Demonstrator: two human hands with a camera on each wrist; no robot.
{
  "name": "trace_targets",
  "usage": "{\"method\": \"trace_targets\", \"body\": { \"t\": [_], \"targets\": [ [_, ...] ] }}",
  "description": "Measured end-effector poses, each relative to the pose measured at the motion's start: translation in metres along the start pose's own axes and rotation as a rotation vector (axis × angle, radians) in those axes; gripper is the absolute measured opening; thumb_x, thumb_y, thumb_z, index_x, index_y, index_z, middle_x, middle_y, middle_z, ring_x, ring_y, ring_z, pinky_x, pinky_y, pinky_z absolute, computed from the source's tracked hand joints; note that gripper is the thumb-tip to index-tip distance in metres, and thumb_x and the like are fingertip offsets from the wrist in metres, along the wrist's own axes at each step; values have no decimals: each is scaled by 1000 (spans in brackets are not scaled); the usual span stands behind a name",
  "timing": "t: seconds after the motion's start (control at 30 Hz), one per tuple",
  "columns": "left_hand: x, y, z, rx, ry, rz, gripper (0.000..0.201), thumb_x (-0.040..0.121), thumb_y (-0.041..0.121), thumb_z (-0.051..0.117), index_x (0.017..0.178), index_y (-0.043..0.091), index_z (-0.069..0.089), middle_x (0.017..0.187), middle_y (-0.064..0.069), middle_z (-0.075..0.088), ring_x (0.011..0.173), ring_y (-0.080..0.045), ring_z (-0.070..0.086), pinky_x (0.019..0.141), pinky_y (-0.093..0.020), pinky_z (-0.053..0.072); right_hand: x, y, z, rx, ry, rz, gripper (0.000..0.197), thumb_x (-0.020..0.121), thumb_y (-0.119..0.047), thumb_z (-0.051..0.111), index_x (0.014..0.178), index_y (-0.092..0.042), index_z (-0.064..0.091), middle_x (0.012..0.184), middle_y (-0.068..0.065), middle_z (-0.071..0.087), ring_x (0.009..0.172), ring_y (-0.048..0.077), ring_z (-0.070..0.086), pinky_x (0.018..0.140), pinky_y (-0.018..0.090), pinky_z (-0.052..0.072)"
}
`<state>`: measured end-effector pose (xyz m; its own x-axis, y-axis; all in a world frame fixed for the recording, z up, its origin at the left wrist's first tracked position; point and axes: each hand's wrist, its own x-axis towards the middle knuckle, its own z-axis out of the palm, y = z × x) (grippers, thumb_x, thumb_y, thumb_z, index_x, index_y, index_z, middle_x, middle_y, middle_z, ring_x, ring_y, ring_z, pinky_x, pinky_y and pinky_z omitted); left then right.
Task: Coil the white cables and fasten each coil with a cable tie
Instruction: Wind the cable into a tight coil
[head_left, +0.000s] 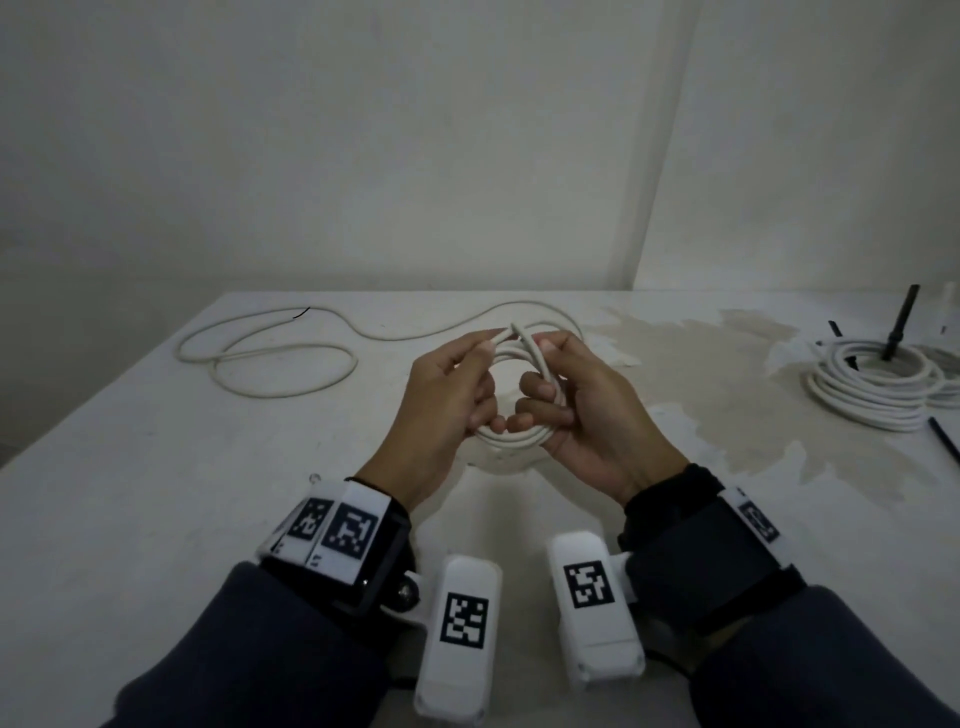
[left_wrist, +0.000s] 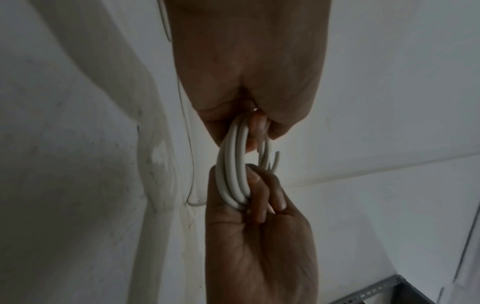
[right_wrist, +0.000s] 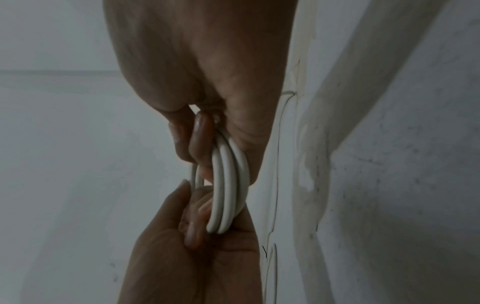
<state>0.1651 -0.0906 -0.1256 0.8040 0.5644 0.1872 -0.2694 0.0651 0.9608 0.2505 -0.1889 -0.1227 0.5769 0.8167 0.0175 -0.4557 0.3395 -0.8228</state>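
White tabletop (head_left: 156, 493), bare walls behind. Coil (head_left: 511, 439) of white cable is held above table w/ both hands: left hand (head_left: 441, 410) fingers curled round its left side, right hand (head_left: 587, 415) curled round right side, several turns bunched in each grip. Loose cable tail (head_left: 280, 358) runs left of the grip, lying on table. Far right of the grip: finished coils (head_left: 872, 389), black cable ties (head_left: 943, 439) beside them.

Held coil (head_left: 511, 439) between loose cable (head_left: 270, 358) and finished coils (head_left: 872, 392)
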Motion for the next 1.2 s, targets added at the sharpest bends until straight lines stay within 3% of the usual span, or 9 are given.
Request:
{"method": "trace_targets", "body": {
  "t": [0.13,0.33,0.47,0.67,0.77,0.87,0.93,1.03,1.2],
  "targets": [
    [-1,3,-2,25,-28,-44,31,97,7,39,102,10,69,54,1,41,38,-10,31,46,-24,38,1,2,-3,-85,23,-17,22,102,-15,39,85,-12,54,54,1,39,35,7,26,38,18,37],
    [2,3,-2,-1,12,-115,29,96,13,45,110,-5,63,49,5,29,36,-7,24,38,-18,28,2,6,1,-132,75,-38,15,101,-11,41,89,-8,51,52,2,40,34,7,28,38,20,38],
    [-1,4,0,99,52,-28,23,94,25,56,86,8,68,43,8,30,39,-9,24,39,-19,28,4,9,3,-182,146,-72,9,98,-16,50,104,-12,43,53,3,49,35,8,33,42,24,43],
    [1,2,-1,126,202,25,20,90,23,63,78,9,70,40,9,32,38,-8,25,39,-18,24,2,10,6,-337,72,-107,14,97,-20,53,89,-8,50,63,8,63,41,11,47,58,30,46],
    [2,2,-3,198,244,73,19,89,22,64,79,8,71,37,13,40,35,-2,35,45,-19,28,-1,4,3,-619,124,-269,17,93,-19,60,84,-6,54,76,2,71,58,10,64,58,22,50],
    [2,4,-6,281,249,141,20,88,22,66,74,9,70,37,17,44,35,2,41,50,-18,28,3,-4,-10,-932,285,-502,14,88,-26,68,82,-14,64,71,-11,64,64,5,58,62,18,44],
    [1,5,-6,331,216,183,19,88,22,66,73,11,70,38,19,46,37,3,43,47,-13,29,5,-7,-17,-1017,253,-522,9,89,-31,65,88,-24,71,79,-14,66,79,7,60,74,21,45],
    [-1,6,-6,374,195,230,18,87,22,67,70,17,71,55,16,63,51,5,54,50,-8,36,4,-8,-18,-1019,139,-447,15,90,-28,64,82,-21,74,89,-8,72,93,6,65,90,27,47],
    [1,6,-4,334,284,251,14,84,18,67,75,13,75,78,6,73,70,3,62,58,-12,43,-2,-12,-11,-809,125,-430,22,87,-20,67,66,-14,71,78,3,72,79,11,68,80,27,54]
  ]
}}
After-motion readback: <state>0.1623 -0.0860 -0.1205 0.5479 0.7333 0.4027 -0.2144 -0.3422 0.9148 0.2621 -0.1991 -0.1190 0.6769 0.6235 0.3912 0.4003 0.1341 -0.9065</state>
